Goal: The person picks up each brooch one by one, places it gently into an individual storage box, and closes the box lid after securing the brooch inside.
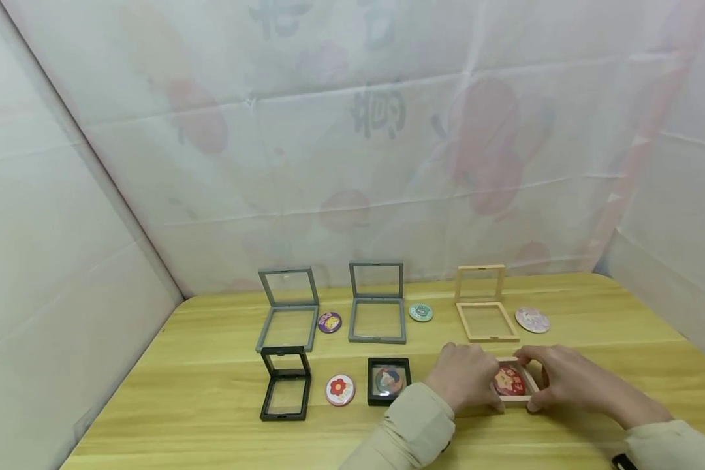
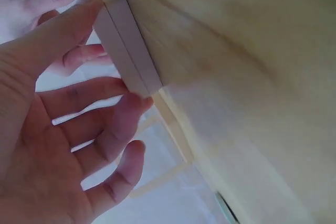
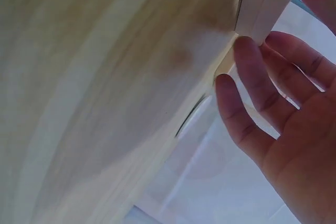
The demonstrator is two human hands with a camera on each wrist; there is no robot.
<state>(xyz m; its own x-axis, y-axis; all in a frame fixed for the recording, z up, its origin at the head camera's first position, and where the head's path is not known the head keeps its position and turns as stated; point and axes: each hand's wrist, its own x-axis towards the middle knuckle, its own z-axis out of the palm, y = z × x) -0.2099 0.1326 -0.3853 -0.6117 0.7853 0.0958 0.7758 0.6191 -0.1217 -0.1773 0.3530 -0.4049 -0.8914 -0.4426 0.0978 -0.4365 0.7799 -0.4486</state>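
Observation:
On the table's right side lies a closed pale display frame (image 1: 518, 400) with a red round badge (image 1: 510, 380) showing inside. My left hand (image 1: 463, 378) grips its left side with thumb and fingers, while my right hand (image 1: 576, 385) holds the right side, thumb at the near corner and index finger at the far one. In the left wrist view the frame's edge (image 2: 126, 40) sits against the tabletop, both thumbs near one end. The right wrist view shows the frame's corner (image 3: 257, 14) and several right fingers (image 3: 254, 72) bent beside it.
Left of my hands is a closed black frame (image 1: 390, 399) holding a badge. Open frames stand around: black (image 1: 286, 416), grey (image 1: 288, 305), grey (image 1: 378, 339), yellowish (image 1: 493, 339). Loose badges lie beside them: red-flower (image 1: 340, 390), purple (image 1: 329, 322), green (image 1: 420, 312), pale (image 1: 532, 320).

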